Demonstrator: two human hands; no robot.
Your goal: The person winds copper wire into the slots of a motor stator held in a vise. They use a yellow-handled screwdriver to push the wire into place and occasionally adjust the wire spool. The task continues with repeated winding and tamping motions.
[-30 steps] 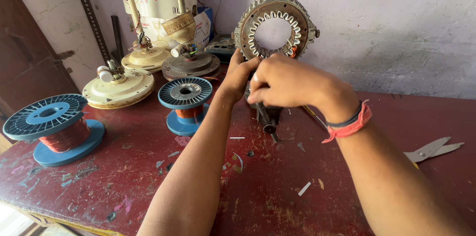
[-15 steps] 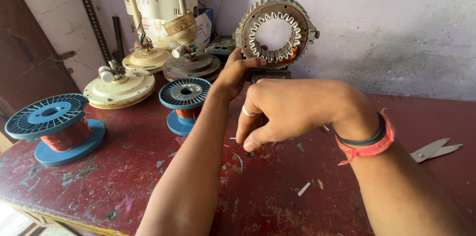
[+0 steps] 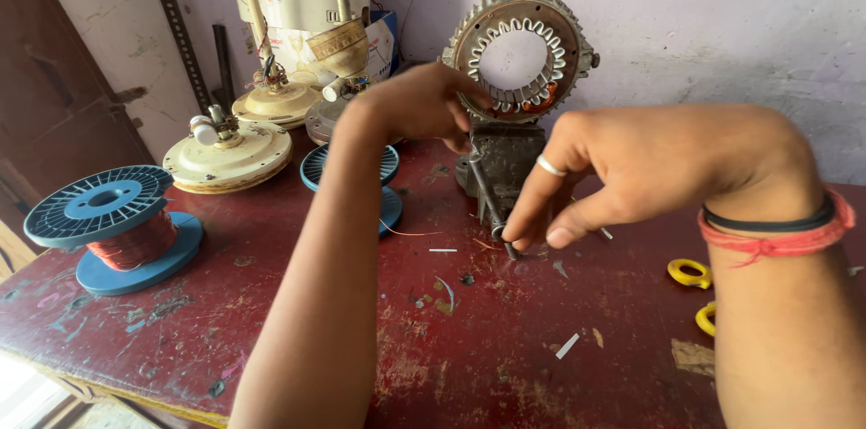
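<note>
Stator ring (image 3: 521, 43) stands upright in small bench vise (image 3: 502, 167) at back of red table (image 3: 298, 321), nr the wall. L hand (image 3: 424, 104) grasps ring's lower left rim. R hand (image 3: 631, 167), fingers curled loose, fingertips at vise handle (image 3: 487, 199), prob. pinching it; grip blurred.

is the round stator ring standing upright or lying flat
Upright. The stator ring stands on edge in the small vise, its open centre facing the camera; the left hand touches its lower left rim.

Left hand (image 3: 424, 104) on stator ring (image 3: 519, 46), right hand (image 3: 631, 172) at vise handle (image 3: 487, 199)
</note>
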